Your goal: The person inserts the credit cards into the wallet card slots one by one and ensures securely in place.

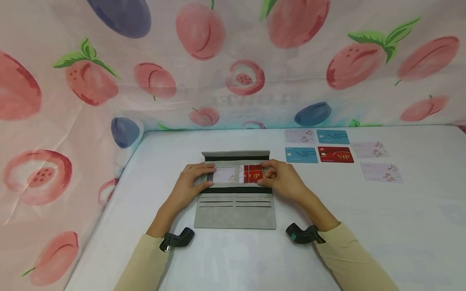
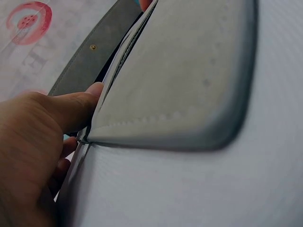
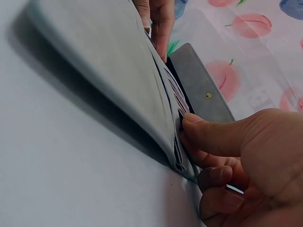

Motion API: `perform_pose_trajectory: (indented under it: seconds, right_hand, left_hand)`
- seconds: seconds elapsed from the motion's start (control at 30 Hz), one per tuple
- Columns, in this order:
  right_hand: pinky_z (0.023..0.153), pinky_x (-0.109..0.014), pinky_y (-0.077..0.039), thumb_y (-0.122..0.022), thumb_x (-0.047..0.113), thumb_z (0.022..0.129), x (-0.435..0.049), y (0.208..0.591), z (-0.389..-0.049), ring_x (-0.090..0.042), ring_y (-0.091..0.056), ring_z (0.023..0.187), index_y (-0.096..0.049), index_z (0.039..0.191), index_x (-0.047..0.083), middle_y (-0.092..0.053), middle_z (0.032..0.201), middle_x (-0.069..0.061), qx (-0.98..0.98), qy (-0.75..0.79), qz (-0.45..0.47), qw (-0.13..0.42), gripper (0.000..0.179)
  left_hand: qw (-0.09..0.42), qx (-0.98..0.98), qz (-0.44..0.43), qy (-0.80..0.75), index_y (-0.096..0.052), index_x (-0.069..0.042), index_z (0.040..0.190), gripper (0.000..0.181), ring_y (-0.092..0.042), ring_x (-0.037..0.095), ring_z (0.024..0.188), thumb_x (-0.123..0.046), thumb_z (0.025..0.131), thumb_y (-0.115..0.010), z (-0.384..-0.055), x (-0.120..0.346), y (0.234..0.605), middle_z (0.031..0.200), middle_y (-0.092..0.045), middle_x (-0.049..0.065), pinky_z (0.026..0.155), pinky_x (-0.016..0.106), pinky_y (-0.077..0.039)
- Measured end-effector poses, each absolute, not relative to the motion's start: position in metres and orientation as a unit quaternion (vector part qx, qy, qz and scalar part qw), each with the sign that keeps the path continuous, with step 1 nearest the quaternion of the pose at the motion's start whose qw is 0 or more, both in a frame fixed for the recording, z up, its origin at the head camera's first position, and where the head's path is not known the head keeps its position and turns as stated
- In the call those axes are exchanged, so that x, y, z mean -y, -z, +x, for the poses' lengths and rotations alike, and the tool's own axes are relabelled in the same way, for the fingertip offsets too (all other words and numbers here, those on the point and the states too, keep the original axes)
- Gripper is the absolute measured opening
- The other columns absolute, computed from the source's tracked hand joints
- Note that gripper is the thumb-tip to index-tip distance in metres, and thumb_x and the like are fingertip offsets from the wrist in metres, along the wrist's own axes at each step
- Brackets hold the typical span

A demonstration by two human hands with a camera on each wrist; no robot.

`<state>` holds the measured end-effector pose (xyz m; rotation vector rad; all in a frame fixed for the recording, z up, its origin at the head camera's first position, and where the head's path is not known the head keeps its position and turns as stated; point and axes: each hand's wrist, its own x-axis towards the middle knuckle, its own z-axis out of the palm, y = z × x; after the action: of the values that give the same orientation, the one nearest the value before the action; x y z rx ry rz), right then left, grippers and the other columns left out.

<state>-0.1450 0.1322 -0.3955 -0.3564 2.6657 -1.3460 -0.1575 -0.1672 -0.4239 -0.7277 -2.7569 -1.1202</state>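
The wallet (image 1: 234,219) is gripped at both ends by left hand (image 1: 191,180) and right hand (image 1: 284,178), its red card (image 1: 256,174) nearer the right.

This looks like a curtained recording nook; whether it sits in a home or an office cannot be told. A peach-and-plum-print curtain (image 1: 204,95) closes it off from 8 o'clock round to 2, behind a white tabletop (image 1: 233,258). A black left wrist camera (image 1: 178,238) at 7 o'clock and right wrist camera (image 1: 301,235) at 5 show filming.
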Motion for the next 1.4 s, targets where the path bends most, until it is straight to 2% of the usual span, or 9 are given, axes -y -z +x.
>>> perform_pose_trajectory:
  seconds: [0.17,0.47,0.7,0.8,1.07,1.4]
  right_hand:
    - [0.054,-0.026,-0.036,-0.075,0.01,0.083,-0.128,0.395,-0.145,-0.012,-0.046,0.056,-0.054,0.124,-0.009,-0.062,0.071,0.0,-0.885,0.444,-0.125,0.063,0.049]
    - [0.054,-0.027,-0.037,-0.074,0.007,0.083,-0.122,0.394,-0.145,-0.013,-0.046,0.057,-0.054,0.125,-0.008,-0.061,0.071,0.0,-0.894,0.424,-0.132,0.058,0.049]
    - [0.063,-0.03,-0.04,-0.067,0.008,0.09,-0.119,0.391,-0.145,-0.013,-0.046,0.064,-0.045,0.135,-0.007,-0.055,0.076,0.0,-0.908,0.375,-0.169,0.077,0.052]
    - [0.069,-0.032,-0.043,-0.062,0.005,0.092,-0.122,0.389,-0.145,-0.015,-0.05,0.068,-0.042,0.137,-0.006,-0.057,0.079,0.0,-0.906,0.375,-0.174,0.09,0.051]
    - [0.078,-0.037,-0.044,-0.066,0.006,0.09,-0.128,0.389,-0.146,-0.018,-0.057,0.08,-0.048,0.125,-0.006,-0.067,0.084,0.0,-0.895,0.414,-0.134,0.095,0.041]
    - [0.07,-0.033,-0.047,-0.067,0.004,0.089,-0.123,0.391,-0.146,-0.016,-0.055,0.072,-0.055,0.119,-0.009,-0.066,0.082,-0.002,-0.897,0.407,-0.153,0.074,0.035]
  left_hand:
    - [0.042,0.898,-0.24,0.367,-0.067,-0.012,0.121,0.038,-0.042,0.025,0.125,-0.016,0.083,-0.075,-0.157,0.167,0.423,0.135,-0.056,0.001,0.103,0.049,-0.028]
    - [0.042,0.9,-0.241,0.361,-0.068,-0.013,0.12,0.037,-0.043,0.025,0.124,-0.015,0.084,-0.075,-0.158,0.167,0.423,0.134,-0.056,0.0,0.103,0.05,-0.028]
    - [0.039,0.901,-0.236,0.362,-0.068,-0.012,0.119,0.036,-0.042,0.026,0.125,-0.014,0.084,-0.075,-0.156,0.166,0.422,0.134,-0.056,0.001,0.103,0.05,-0.029]
    - [0.04,0.901,-0.237,0.362,-0.068,-0.012,0.119,0.036,-0.042,0.026,0.125,-0.014,0.083,-0.075,-0.156,0.165,0.422,0.134,-0.056,0.002,0.102,0.051,-0.028]
    - [0.041,0.9,-0.241,0.362,-0.068,-0.012,0.12,0.038,-0.042,0.027,0.125,-0.015,0.083,-0.075,-0.158,0.164,0.422,0.135,-0.056,0.002,0.102,0.051,-0.028]
    - [0.034,0.903,-0.23,0.361,-0.068,-0.012,0.119,0.036,-0.043,0.026,0.124,-0.013,0.084,-0.074,-0.156,0.165,0.418,0.133,-0.057,0.002,0.102,0.05,-0.029]
